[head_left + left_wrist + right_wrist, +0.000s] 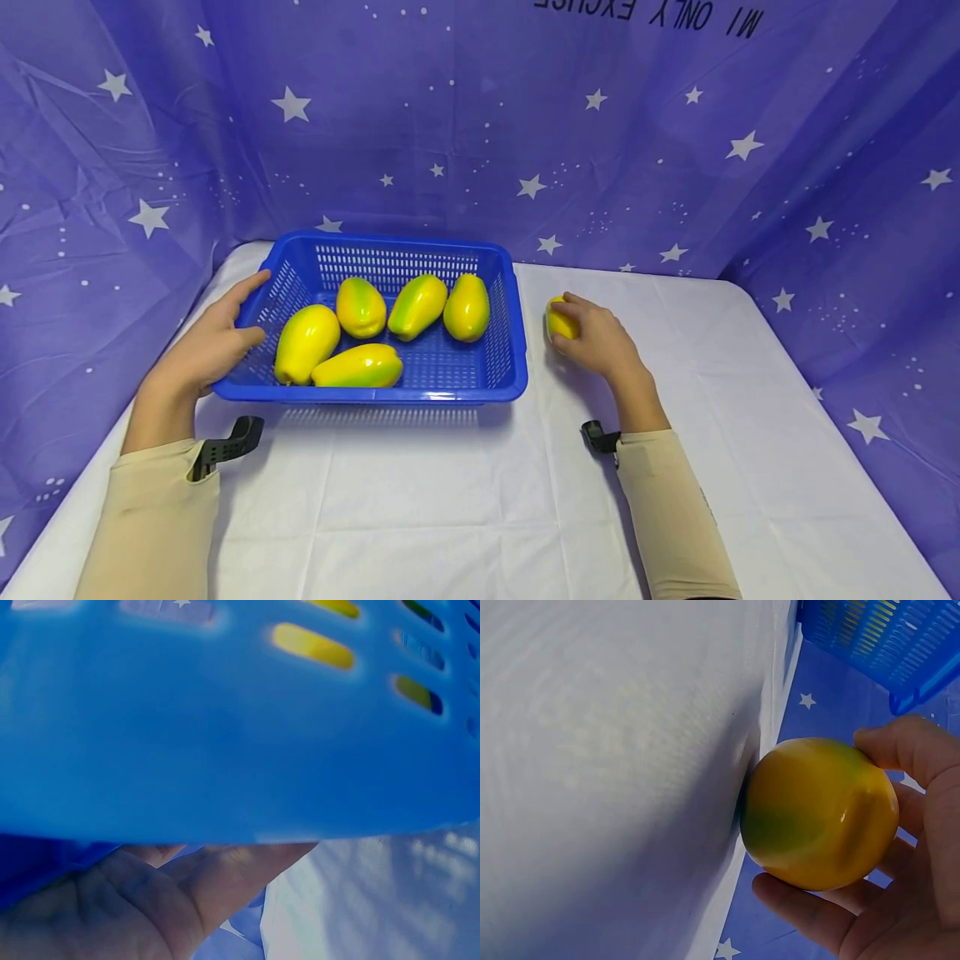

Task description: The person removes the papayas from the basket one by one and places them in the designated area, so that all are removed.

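Observation:
A blue plastic basket [371,395] with slotted walls stands on the table, several yellow-green papayas [362,308] lying inside it. At the basket's left end my left hand [213,337] grips the rim, thumb on the near part and a finger stretched toward the back corner. The left wrist view shows the basket wall [172,742] close up, with the palm below it. To the right of the basket, my right hand [600,337] holds another papaya [817,814], thumb and fingers spread around its sides, low at the white tablecloth.
A white cloth [420,500] covers the table. Purple curtains [480,125] with white stars hang behind and along both sides, close to the basket's back. Black wrist mounts [228,446] stick out from both sleeves.

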The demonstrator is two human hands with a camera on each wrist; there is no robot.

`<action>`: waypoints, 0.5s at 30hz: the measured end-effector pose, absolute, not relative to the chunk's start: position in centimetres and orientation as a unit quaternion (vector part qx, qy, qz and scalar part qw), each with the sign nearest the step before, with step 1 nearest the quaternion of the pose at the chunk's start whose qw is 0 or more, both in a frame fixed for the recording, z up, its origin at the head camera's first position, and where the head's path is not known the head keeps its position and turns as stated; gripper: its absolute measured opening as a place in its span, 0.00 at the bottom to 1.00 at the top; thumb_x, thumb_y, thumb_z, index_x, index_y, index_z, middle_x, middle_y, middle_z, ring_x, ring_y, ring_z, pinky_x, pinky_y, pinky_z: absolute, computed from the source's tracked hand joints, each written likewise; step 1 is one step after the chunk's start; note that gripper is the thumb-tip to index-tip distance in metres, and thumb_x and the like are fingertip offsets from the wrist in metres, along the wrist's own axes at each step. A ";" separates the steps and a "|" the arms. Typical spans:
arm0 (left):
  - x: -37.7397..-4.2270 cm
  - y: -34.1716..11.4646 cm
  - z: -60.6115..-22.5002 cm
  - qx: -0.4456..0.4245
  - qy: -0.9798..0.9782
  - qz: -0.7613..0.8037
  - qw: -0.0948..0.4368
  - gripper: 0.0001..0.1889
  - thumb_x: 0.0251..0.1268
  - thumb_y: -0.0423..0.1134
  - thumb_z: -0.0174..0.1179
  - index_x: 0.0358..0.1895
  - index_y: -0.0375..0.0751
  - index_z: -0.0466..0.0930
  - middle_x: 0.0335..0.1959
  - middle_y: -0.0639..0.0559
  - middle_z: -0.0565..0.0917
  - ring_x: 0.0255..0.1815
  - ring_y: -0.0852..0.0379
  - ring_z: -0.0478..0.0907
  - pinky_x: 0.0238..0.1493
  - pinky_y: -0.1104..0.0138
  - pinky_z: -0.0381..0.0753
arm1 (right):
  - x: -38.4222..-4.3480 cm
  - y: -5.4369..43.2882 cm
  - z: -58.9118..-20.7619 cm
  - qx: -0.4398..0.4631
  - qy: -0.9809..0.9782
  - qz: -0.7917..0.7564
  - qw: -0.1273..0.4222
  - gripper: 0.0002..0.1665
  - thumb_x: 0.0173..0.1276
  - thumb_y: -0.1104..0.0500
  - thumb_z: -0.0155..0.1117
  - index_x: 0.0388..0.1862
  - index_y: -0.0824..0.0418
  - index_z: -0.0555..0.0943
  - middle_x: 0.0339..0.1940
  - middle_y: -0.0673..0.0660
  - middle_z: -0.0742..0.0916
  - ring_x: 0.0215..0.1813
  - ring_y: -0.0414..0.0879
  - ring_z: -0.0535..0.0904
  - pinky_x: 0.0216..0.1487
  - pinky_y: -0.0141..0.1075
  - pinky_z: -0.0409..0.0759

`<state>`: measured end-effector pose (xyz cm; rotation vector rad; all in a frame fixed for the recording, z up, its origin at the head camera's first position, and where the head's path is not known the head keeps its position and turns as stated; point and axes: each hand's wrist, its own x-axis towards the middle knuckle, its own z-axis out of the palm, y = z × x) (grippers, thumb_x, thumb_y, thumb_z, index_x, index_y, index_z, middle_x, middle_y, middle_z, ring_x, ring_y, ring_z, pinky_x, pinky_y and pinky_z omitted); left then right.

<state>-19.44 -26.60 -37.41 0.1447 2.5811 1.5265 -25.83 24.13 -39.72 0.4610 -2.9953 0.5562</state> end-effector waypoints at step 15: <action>-19.4 -26.4 -37.3 0.044 0.858 0.506 0.076 0.45 0.64 0.24 0.42 0.80 0.57 0.33 0.78 0.35 0.42 0.68 0.27 0.53 0.57 0.32 0.61 | -25.7 24.5 -39.4 0.152 -0.970 0.190 -0.010 0.39 0.62 0.52 0.65 0.72 0.60 0.68 0.75 0.62 0.66 0.73 0.60 0.61 0.68 0.54 0.60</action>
